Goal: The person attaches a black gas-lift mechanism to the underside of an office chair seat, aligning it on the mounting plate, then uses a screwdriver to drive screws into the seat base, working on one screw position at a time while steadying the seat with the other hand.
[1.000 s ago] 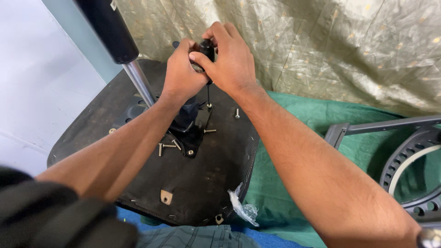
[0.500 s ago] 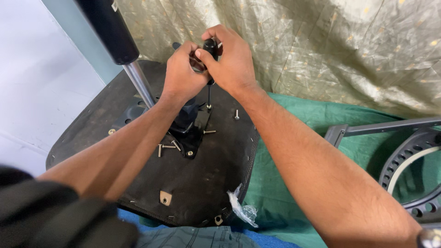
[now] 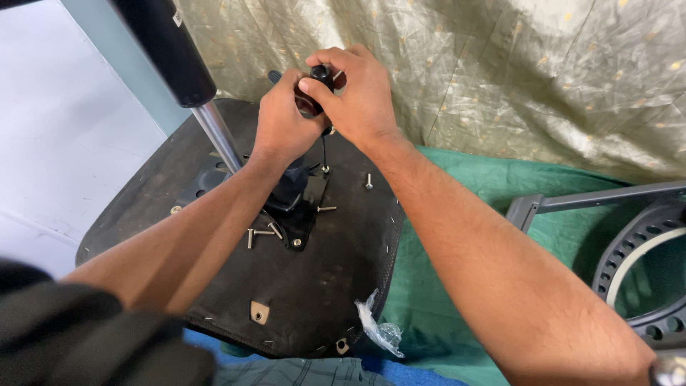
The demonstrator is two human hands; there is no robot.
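Screwdriver handle (image 3: 318, 75), black, stood upright above the upturned chair seat (image 3: 314, 279), left hand (image 3: 282, 125) and right hand (image 3: 361, 96) both clenched around it, seemingly mid-turn on a screw, needing steady downward pressure next.

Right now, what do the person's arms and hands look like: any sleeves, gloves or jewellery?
Both forearms are bare, with no sleeves in view. The left hand and right hand wear no gloves, and no rings or watch show.

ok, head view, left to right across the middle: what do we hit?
White wall → chrome gas-lift cylinder → left hand → right hand on a black screwdriver handle → green cloth → grey chair armrest frame.
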